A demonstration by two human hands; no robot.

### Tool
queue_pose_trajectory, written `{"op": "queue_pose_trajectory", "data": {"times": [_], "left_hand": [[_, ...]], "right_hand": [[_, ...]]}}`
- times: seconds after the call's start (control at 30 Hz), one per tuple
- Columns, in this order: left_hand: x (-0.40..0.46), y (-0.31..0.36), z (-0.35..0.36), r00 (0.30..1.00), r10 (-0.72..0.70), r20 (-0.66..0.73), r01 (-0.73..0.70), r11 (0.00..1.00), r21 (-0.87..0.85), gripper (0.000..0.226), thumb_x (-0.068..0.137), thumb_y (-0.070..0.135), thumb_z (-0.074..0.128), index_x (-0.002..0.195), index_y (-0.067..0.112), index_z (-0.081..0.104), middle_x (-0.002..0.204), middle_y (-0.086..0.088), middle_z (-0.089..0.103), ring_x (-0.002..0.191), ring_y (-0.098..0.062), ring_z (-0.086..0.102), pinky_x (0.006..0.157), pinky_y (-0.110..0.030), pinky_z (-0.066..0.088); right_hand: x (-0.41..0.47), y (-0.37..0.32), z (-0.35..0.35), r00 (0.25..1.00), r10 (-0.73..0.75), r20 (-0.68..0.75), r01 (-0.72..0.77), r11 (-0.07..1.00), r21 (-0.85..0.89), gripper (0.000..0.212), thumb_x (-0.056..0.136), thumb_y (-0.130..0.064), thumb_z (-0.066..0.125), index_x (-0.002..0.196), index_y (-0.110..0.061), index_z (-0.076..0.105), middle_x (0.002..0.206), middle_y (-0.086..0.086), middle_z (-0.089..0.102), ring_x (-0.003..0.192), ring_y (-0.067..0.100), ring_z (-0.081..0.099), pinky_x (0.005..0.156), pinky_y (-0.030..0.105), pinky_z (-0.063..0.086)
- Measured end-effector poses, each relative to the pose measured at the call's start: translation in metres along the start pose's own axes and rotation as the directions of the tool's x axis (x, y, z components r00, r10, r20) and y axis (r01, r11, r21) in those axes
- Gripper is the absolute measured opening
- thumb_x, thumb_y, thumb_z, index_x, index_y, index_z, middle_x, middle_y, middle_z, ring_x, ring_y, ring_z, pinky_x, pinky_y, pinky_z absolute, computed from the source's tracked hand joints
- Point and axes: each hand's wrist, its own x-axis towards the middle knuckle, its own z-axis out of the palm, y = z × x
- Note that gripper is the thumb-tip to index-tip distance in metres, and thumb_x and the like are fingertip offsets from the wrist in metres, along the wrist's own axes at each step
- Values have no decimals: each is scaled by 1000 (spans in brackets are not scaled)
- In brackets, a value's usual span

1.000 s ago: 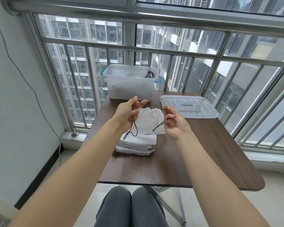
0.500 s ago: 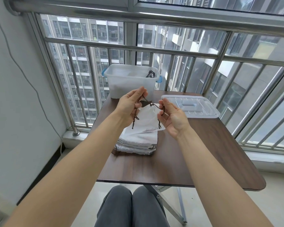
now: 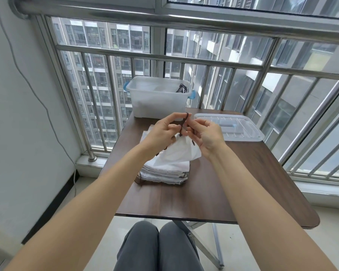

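Note:
A white drawstring pouch (image 3: pixel 179 151) hangs in the air above a stack of similar white pouches (image 3: pixel 165 171) on the brown table (image 3: pixel 213 192). Its dark brown cord (image 3: pixel 183 124) rises in a loop between my hands. My left hand (image 3: pixel 161 132) pinches the cord from the left. My right hand (image 3: pixel 205 133) pinches it from the right, fingertips almost meeting those of the left hand. The pouch's top edge is hidden behind my fingers.
A translucent plastic bin (image 3: pixel 157 98) with blue handles stands at the table's far edge, dark cords inside. Its lid (image 3: pixel 231 127) lies flat to the right. A steel railing (image 3: pixel 204 61) and window close the far side. My knees (image 3: pixel 157 245) are under the near edge.
My hands have come together from apart and risen slightly. The cord, once stretched sideways between them, now stands bunched in a loop, and the pouch hangs lower beneath them.

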Motion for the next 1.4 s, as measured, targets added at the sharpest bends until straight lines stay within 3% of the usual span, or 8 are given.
{"op": "queue_pose_trajectory", "data": {"times": [0.33, 0.5, 0.63, 0.83, 1.03, 1.13, 1.27, 1.4], "left_hand": [[8, 1, -2, 995, 83, 59, -96, 954, 285, 28, 95, 5, 49, 110, 29, 56, 71, -7, 62, 62, -12, 57, 50, -15, 36], [8, 6, -1, 990, 114, 80, -139, 864, 484, 19, 91, 15, 58, 99, 31, 52, 64, -1, 66, 55, -7, 56, 60, -28, 42], [6, 11, -1, 991, 133, 6, -118, 854, 506, 29, 90, 15, 59, 102, 20, 32, 65, 4, 67, 47, 0, 49, 56, -24, 37], [3, 5, -5, 993, 48, -103, -21, 970, 241, 16, 87, 9, 64, 99, 13, 54, 79, 0, 70, 60, 7, 58, 56, -11, 39], [6, 5, -12, 982, 59, -180, -23, 980, 200, 11, 82, 2, 67, 82, 13, 70, 69, 5, 68, 53, 7, 54, 54, -8, 38], [8, 5, -11, 968, 51, -247, -9, 986, 168, 10, 80, 2, 70, 82, 11, 71, 73, 0, 68, 56, 7, 58, 55, -6, 40], [8, 6, -7, 956, 79, -283, -28, 983, 181, 12, 77, 3, 73, 78, 14, 71, 73, 0, 70, 61, 0, 63, 59, -8, 43], [8, 6, -6, 944, 117, -308, -55, 978, 201, 14, 75, 10, 76, 74, 23, 71, 77, 0, 73, 73, -9, 68, 74, -20, 52]], "right_hand": [[-1, -4, -8, 972, 37, 232, 4, 985, -175, 9, 86, -3, 60, 81, -2, 68, 69, 5, 60, 64, 10, 55, 68, 16, 52], [3, 1, -6, 992, 11, 122, 22, 964, -267, 13, 83, -12, 68, 75, -1, 69, 59, 6, 62, 53, 13, 51, 60, 19, 47], [4, 4, -6, 997, 62, 54, -57, 995, -87, 13, 86, -6, 63, 75, -2, 67, 53, 0, 64, 48, 6, 57, 56, 14, 52], [3, 3, -6, 988, 16, 151, -56, 963, 262, 13, 90, 2, 53, 85, 0, 64, 69, 2, 69, 64, 6, 64, 68, 11, 54], [3, 0, -15, 958, -81, 275, 131, 977, -169, 11, 89, -2, 56, 87, -2, 67, 75, -1, 70, 76, 6, 65, 72, 12, 51], [4, -4, -14, 938, -157, 310, 284, 860, -425, 13, 85, -2, 62, 96, 1, 68, 78, 3, 67, 68, 0, 64, 69, 10, 50], [5, -9, -13, 909, -243, 339, 398, 751, -528, 14, 80, 0, 67, 94, 0, 71, 73, 4, 66, 66, 10, 61, 68, 14, 49], [2, -7, -11, 828, -458, 325, 548, 535, -643, 9, 76, -3, 71, 83, -7, 75, 71, -2, 69, 60, -3, 59, 64, 7, 44]]}}
